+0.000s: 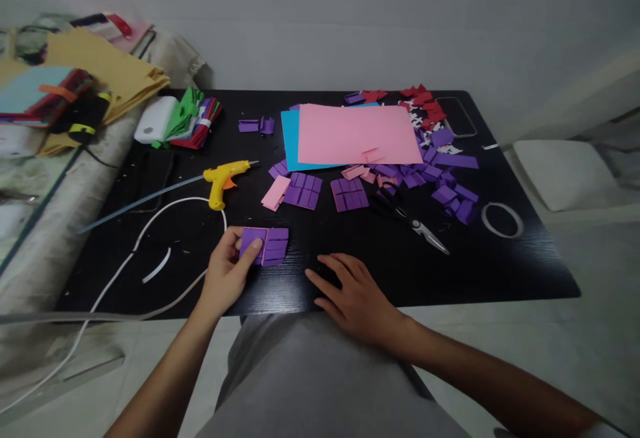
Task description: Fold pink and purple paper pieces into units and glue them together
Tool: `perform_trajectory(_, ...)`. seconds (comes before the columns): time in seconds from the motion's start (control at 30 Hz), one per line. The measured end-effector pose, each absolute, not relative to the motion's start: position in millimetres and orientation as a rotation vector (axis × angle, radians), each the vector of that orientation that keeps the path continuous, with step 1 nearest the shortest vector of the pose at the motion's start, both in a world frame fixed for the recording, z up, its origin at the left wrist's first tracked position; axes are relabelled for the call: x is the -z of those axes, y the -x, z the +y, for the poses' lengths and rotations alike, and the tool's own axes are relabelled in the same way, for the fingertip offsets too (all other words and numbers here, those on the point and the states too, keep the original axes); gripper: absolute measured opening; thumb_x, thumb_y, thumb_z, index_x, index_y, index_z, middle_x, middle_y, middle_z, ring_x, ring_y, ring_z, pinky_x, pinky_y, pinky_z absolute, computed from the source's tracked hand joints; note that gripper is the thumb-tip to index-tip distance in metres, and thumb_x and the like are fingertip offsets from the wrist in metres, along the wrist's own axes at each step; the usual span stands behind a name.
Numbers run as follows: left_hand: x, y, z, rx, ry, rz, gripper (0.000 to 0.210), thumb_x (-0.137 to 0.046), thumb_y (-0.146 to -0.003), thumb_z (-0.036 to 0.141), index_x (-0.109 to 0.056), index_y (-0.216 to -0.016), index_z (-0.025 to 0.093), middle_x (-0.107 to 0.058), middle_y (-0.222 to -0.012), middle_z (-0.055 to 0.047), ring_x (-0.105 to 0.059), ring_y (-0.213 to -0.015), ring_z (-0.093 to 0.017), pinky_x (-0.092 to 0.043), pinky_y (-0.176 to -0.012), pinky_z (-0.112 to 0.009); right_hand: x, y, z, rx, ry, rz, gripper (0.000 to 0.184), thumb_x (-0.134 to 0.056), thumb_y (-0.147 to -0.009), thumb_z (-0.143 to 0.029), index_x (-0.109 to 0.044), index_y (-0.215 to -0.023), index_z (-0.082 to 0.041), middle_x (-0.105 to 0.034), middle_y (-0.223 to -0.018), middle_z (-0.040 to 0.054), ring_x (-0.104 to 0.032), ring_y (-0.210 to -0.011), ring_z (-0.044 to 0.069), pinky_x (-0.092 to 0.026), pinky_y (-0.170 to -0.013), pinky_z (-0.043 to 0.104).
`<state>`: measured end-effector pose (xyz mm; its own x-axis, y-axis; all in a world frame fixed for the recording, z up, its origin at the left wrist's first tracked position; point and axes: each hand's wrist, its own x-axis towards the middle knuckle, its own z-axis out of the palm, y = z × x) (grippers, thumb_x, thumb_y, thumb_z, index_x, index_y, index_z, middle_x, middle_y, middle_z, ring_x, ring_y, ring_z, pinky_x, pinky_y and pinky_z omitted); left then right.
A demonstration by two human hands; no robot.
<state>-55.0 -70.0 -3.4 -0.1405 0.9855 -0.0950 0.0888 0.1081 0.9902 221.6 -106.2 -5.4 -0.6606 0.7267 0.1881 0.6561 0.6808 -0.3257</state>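
My left hand pinches a purple folded paper panel at its left edge, near the front of the black table. My right hand lies flat on the table's front edge with fingers spread, holding nothing. Two more purple panels lie just beyond, beside a small pink piece. A yellow glue gun rests to the left of them, its white cord looping toward me.
A pink sheet lies over a blue sheet at the table's middle. Purple scraps, red scraps, scissors and a tape ring sit to the right. Stacked coloured paper and folders lie at the left.
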Motion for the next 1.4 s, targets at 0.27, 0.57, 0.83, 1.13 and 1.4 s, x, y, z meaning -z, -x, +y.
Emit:
perform_trajectory(0.27, 4, 56, -74, -1.145, -1.133, 1.438, 0.036, -0.079, -0.09, 0.051, -0.063, -0.097, 0.019, -0.07, -0.08, 0.001, -0.062, -0.07, -0.013, -0.053, -0.069, -0.023, 6, -229, -113, -0.272, 1.147, -2.579, 0.043, -0.054, -0.108, -0.037, -0.065, -0.146, -0.02, -0.061, -0.151, 0.0178, -0.051, -0.143, 0.034, -0.05, -0.116, 0.058)
perform_trajectory(0.57, 6, 52, -76, -1.133, -1.072, 1.411, 0.033, -0.077, -0.092, 0.049, -0.063, -0.099, 0.02, -0.07, -0.081, 0.002, -0.064, -0.07, -0.012, -0.053, -0.069, -0.021, 7, -219, -120, -0.34, 1.266, -2.645, 0.051, -0.057, -0.107, -0.041, -0.056, -0.155, -0.024, -0.053, -0.163, 0.0129, -0.044, -0.152, 0.035, -0.045, -0.12, 0.061)
perform_trajectory(0.83, 6, 59, -72, -1.072, -1.009, 1.422, 0.036, -0.075, -0.092, 0.053, -0.062, -0.098, 0.02, -0.071, -0.08, 0.001, -0.066, -0.068, -0.013, -0.056, -0.066, -0.022, 4, -207, -118, -0.394, 1.36, -2.629, 0.056, -0.064, -0.104, -0.035, -0.051, -0.158, -0.024, -0.046, -0.169, 0.0113, -0.041, -0.156, 0.04, -0.045, -0.118, 0.067)
perform_trajectory(1.13, 10, 57, -72, -1.054, -1.089, 1.554, 0.032, -0.073, -0.092, 0.05, -0.063, -0.097, 0.02, -0.069, -0.078, -0.001, -0.067, -0.069, -0.016, -0.057, -0.065, -0.025, -7, -220, -140, -0.419, 1.415, -2.598, 0.047, -0.061, -0.106, -0.027, -0.058, -0.152, -0.025, -0.058, -0.16, 0.0069, -0.049, -0.152, 0.034, -0.049, -0.118, 0.06)
perform_trajectory(1.4, 9, 52, -77, -1.098, -1.194, 1.668, 0.027, -0.072, -0.093, 0.045, -0.062, -0.102, 0.021, -0.07, -0.084, -0.002, -0.069, -0.075, -0.019, -0.057, -0.069, -0.028, 2, -200, -103, -0.506, 1.287, -2.74, 0.065, -0.054, -0.108, -0.049, -0.037, -0.166, -0.024, -0.038, -0.173, 0.0045, -0.035, -0.16, 0.035, -0.04, -0.123, 0.067)
